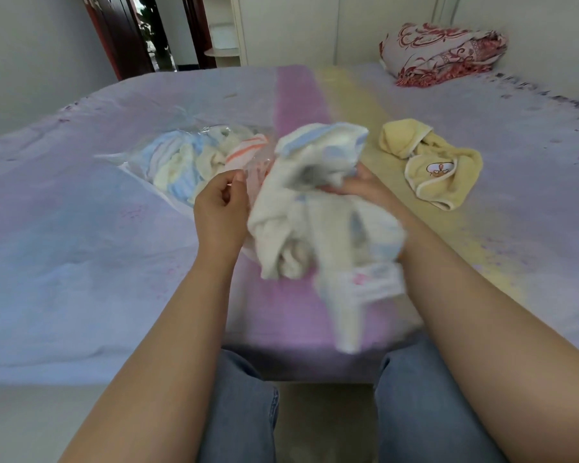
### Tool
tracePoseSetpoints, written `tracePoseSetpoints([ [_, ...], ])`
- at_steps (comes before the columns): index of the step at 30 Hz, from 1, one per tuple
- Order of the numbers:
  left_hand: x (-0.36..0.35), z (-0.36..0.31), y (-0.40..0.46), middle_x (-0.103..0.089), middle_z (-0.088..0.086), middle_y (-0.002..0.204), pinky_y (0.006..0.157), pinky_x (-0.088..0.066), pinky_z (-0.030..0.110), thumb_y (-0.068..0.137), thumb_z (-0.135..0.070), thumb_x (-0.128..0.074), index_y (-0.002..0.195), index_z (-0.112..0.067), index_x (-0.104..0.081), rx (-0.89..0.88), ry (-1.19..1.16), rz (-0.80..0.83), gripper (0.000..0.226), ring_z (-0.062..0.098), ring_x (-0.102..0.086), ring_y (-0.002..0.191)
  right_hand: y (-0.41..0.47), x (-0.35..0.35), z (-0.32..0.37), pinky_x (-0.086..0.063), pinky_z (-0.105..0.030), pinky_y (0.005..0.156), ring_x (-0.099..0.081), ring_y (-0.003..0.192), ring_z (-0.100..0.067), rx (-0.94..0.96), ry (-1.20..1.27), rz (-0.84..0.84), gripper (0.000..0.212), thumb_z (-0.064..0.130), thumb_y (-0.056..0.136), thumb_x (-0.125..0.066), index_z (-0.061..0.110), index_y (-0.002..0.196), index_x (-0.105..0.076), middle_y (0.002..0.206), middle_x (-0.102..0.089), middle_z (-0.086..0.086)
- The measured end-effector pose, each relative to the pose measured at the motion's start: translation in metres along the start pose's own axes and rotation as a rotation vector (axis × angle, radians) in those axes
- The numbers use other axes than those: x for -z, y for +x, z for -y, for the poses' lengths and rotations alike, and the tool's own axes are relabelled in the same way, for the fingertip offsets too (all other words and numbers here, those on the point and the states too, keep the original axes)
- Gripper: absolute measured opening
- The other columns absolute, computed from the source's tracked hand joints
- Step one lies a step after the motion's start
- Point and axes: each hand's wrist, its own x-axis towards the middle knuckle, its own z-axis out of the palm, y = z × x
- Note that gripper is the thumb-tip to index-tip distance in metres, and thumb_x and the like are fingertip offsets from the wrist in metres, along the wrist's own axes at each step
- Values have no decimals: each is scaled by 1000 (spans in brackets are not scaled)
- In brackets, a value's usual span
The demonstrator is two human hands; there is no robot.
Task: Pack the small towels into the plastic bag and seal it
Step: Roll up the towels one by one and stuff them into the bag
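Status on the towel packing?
Right hand grips white-blue towel bundle; left hand pinches plastic bag mouth. Bag part-filled, unsealed. Yellow towel still on bed.

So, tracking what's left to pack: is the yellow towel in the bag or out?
Out. The yellow towel lies crumpled on the bed, apart from the plastic bag.

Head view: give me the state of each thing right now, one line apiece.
Bag: lying on the bed, open, part filled with towels.
White towel: bunched, lifted off the bed, blurred.
Right hand: grips the white towel.
Left hand: pinches the bag's edge.
Yellow towel: crumpled on the bed, not packed.
Red blanket: folded, at the far corner.
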Motion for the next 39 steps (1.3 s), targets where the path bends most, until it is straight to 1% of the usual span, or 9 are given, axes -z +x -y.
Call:
tracePoseSetpoints([
  [5, 4, -3, 0, -50, -11, 57, 61, -42, 28, 96, -26, -52, 75, -40, -63, -32, -24, -22, 28, 10, -44, 57, 3, -36, -55, -41, -37, 87, -53, 110, -26, 466, -1355, -258, 43, 24, 77, -65, 26, 119, -59, 119, -63, 4],
  [7, 4, -4, -3, -51, -12, 58, 60, -41, 20, 97, -27, -51, 77, -34, -63, -71, 20, -7, 25, 7, -45, 57, 8, -47, -68, -35, -39, 96, -44, 125, -27, 406, -1533, -224, 48, 39, 83, -59, 30, 130, -53, 133, -55, 5],
  [13, 5, 4, -2, -55, -11, 61, 58, -40, 22, 98, -36, -48, 95, -27, -65, -123, 161, 45, 19, 2, -49, 55, 8, -39, -59, -18, -39, 120, -6, 147, -19, 121, -958, 179, 113, 66, 63, -59, 19, 150, -5, 157, -10, 0],
  [18, 7, 4, -2, -48, -10, 57, 54, -36, 15, 95, -37, -56, 107, -24, -66, -151, 205, 123, 20, 1, -46, 51, -24, -21, -52, -17, -47, 118, 5, 146, -31, -95, -1429, 389, 130, 70, 56, -73, 28, 150, 7, 158, 14, 2],
  [23, 11, 3, -3, -51, -9, 67, 65, -43, 20, 89, -27, -63, 121, -29, -64, -145, 249, 255, 32, 4, -47, 60, -4, -35, -61, -39, -30, 75, -51, 115, -32, -3, -1377, 88, 86, 27, 79, -69, 7, 146, -18, 138, -40, -15],
  [26, 16, 2, -1, -45, -9, 60, 58, -36, 11, 92, -17, -52, 125, -30, -64, -173, 268, 274, 38, 2, -42, 55, 10, -27, -37, -43, -22, 79, -57, 98, -12, 65, -738, -154, 70, 28, 75, -74, 6, 133, -41, 113, -56, 4],
  [29, 15, -3, -3, -43, -6, 57, 55, -33, 18, 96, -17, -46, 104, -19, -70, -161, 239, 270, 25, 5, -36, 53, 17, -35, -41, -44, -24, 76, -58, 95, -13, 138, -841, -244, 16, 38, 83, -56, 27, 94, -57, 98, -62, 6],
  [34, 20, -6, -5, -45, 14, 60, 56, -35, 25, 100, -18, -44, 87, -10, -66, -119, 110, 275, 27, 10, -36, 55, 25, -76, -70, -44, -30, 80, -56, 95, -18, 42, -1012, -281, 47, 39, 85, -50, 38, 131, -45, 109, -57, -1],
  [39, 30, -7, -2, -56, -2, 69, 66, -43, 24, 100, -16, -44, 83, -37, -60, -91, 22, 228, 31, 8, -48, 64, 40, -109, -67, -41, -23, 63, -60, 55, -1, -187, -315, -110, 33, 39, 98, -37, 24, 81, -60, 63, -62, 6],
])
